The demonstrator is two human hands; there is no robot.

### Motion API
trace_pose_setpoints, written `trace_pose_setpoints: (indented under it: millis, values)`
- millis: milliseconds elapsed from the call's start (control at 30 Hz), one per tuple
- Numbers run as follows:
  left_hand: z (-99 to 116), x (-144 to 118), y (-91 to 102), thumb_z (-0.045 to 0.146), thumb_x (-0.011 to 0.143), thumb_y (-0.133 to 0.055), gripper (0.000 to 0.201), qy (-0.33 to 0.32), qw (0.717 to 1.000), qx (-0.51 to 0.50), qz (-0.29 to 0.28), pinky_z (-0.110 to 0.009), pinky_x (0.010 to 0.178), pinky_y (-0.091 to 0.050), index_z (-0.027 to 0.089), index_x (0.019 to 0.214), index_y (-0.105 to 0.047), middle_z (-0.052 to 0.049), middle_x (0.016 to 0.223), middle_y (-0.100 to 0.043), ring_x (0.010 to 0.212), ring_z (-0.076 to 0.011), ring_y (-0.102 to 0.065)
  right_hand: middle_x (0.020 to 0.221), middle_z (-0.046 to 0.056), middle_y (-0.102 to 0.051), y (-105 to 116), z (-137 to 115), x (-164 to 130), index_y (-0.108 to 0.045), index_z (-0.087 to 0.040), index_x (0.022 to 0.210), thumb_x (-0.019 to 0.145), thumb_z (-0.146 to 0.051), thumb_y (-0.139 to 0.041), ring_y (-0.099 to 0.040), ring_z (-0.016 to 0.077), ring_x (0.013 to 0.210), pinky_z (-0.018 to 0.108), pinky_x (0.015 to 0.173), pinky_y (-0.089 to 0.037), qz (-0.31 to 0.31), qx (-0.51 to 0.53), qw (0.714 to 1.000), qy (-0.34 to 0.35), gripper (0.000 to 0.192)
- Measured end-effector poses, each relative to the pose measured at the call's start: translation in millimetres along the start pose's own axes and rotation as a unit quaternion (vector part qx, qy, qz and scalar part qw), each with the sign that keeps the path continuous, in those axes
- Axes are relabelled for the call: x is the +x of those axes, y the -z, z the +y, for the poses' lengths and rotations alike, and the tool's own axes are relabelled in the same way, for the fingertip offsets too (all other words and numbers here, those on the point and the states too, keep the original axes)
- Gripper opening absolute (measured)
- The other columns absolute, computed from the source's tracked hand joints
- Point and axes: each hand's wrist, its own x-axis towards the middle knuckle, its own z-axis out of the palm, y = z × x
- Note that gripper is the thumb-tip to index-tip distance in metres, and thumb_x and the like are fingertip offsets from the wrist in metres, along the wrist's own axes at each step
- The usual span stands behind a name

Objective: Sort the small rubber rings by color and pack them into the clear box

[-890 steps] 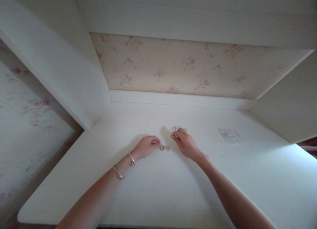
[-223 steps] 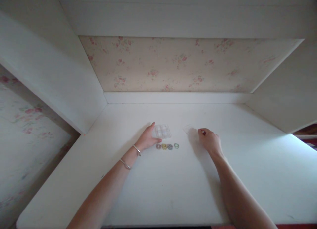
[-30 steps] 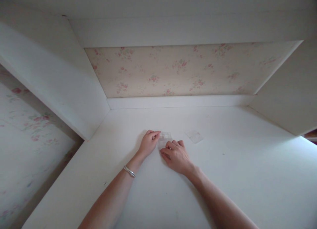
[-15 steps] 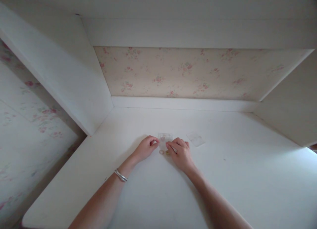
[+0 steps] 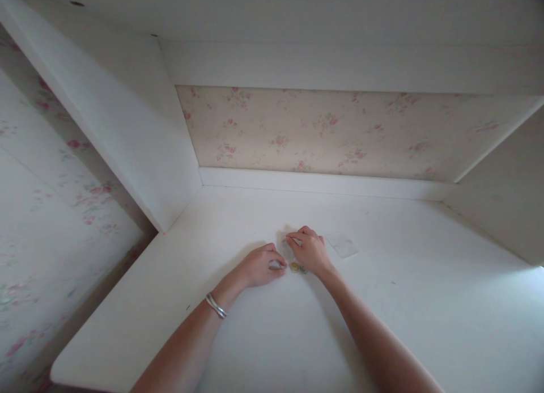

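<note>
My left hand lies on the white desk, its fingertips pinched on a small ring at the left end of a short row. A yellow ring and a greenish ring lie just right of those fingertips. My right hand hovers behind the rings with thumb and forefinger pinched together, apparently on another small ring. It is over a small clear compartment box, which it mostly hides. The box's clear lid lies flat to the right of that hand.
The desk sits in a white alcove with a floral wallpaper back panel. A white side panel rises on the left and another on the right. A shelf underside hangs overhead. The desk's front edge is near the bottom left.
My right hand has lifted off the row of rings and moved back over the clear box. My left hand's fingertips have slid right onto the row's left end. The camera has shifted slightly.
</note>
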Motion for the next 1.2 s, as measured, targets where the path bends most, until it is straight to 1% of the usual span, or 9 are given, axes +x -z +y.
trace_pose_setpoints:
  millis: [133,267,400,567,633,767,933,1067,1200]
  values:
    - [-3.1,0.5,-3.2,0.034,0.081,-0.057,0.017,0.002,1.000,0.021,-0.010,-0.022,0.072,-0.041,0.024,0.086,-0.070,-0.001,0.088,-0.058,0.075,-0.0120,-0.055,0.080,0.002,-0.060,5.3,10.9,3.6,-0.071,-0.025,0.088,0.086,-0.039,-0.047,-0.055,0.0134,0.070,0.026,0.067,-0.038,0.046,0.065,0.996,-0.025,0.028]
    - [-5.7,2.4,-5.5,0.034,0.083,-0.055,0.018,-0.005,0.999,0.035,-0.022,-0.022,0.072,-0.040,0.024,0.085,-0.069,0.000,0.086,-0.059,0.077,-0.0124,-0.055,0.073,0.003,-0.060,14.8,28.6,-13.6,-0.070,-0.020,0.083,0.086,-0.043,-0.045,-0.054,0.0151,0.068,0.027,0.065,-0.040,0.100,0.103,0.988,-0.047,0.034]
    - [-5.8,5.2,-4.7,0.034,0.083,-0.054,0.018,-0.004,0.999,0.022,-0.023,-0.022,0.071,-0.039,0.024,0.085,-0.069,0.000,0.085,-0.060,0.078,-0.0128,-0.055,0.072,0.004,-0.061,25.0,43.3,-34.5,-0.070,-0.020,0.083,0.086,-0.045,-0.045,-0.053,0.0158,0.066,0.028,0.063,-0.040,0.084,0.120,0.987,-0.062,0.035]
    - [-5.1,9.4,2.0,0.036,0.083,-0.051,0.025,0.039,0.997,-0.071,-0.004,-0.022,0.066,-0.039,0.017,0.083,-0.068,-0.001,0.081,-0.058,0.074,-0.0128,-0.053,0.076,0.003,-0.064,33.6,49.6,-41.1,-0.069,-0.020,0.083,0.086,-0.043,-0.046,-0.055,0.0148,0.067,0.027,0.064,-0.040,0.075,0.124,0.988,-0.059,0.032]
    - [-4.8,11.5,4.3,0.040,0.083,-0.050,0.030,0.068,0.992,-0.106,0.023,-0.023,0.065,-0.039,0.015,0.084,-0.067,-0.001,0.078,-0.058,0.071,-0.0128,-0.052,0.075,0.003,-0.064,34.0,48.6,-41.6,-0.069,-0.020,0.084,0.086,-0.040,-0.045,-0.055,0.0142,0.066,0.026,0.063,-0.040,0.048,0.123,0.991,-0.035,0.031]
    - [-2.9,20.2,5.8,0.047,0.082,-0.050,0.039,0.136,0.972,-0.153,0.115,-0.023,0.061,-0.038,0.013,0.090,-0.066,-0.001,0.074,-0.059,0.066,-0.0128,-0.051,0.072,0.002,-0.064,33.5,44.0,-44.7,-0.069,-0.021,0.083,0.086,-0.034,-0.045,-0.054,0.0129,0.064,0.025,0.063,-0.039,-0.023,0.106,0.994,0.033,0.027]
    - [0.4,44.4,5.7,0.043,0.080,-0.054,0.033,0.124,0.972,-0.090,0.178,-0.025,0.063,-0.039,0.015,0.089,-0.069,-0.003,0.076,-0.061,0.069,-0.0143,-0.052,0.068,0.000,-0.063,38.1,39.1,-47.5,-0.070,-0.023,0.080,0.086,-0.030,-0.048,-0.054,0.0120,0.066,0.025,0.068,-0.037,-0.059,0.075,0.992,0.088,0.024]
    - [-1.9,64.2,3.7,0.036,0.080,-0.054,0.026,0.081,0.982,-0.008,0.171,-0.025,0.066,-0.040,0.017,0.085,-0.071,-0.003,0.076,-0.061,0.070,-0.0141,-0.053,0.067,0.000,-0.063,42.3,36.6,-47.9,-0.070,-0.023,0.078,0.085,-0.029,-0.049,-0.054,0.0121,0.067,0.026,0.070,-0.035,-0.059,0.048,0.993,0.090,0.022]
    - [-7.6,72.5,-0.2,0.033,0.080,-0.054,0.024,0.086,0.984,0.033,0.155,-0.025,0.066,-0.040,0.017,0.084,-0.071,-0.003,0.075,-0.060,0.070,-0.0142,-0.054,0.066,0.000,-0.062,43.3,36.5,-47.0,-0.069,-0.023,0.076,0.085,-0.027,-0.050,-0.054,0.0129,0.069,0.027,0.070,-0.034,-0.059,0.031,0.994,0.089,0.022]
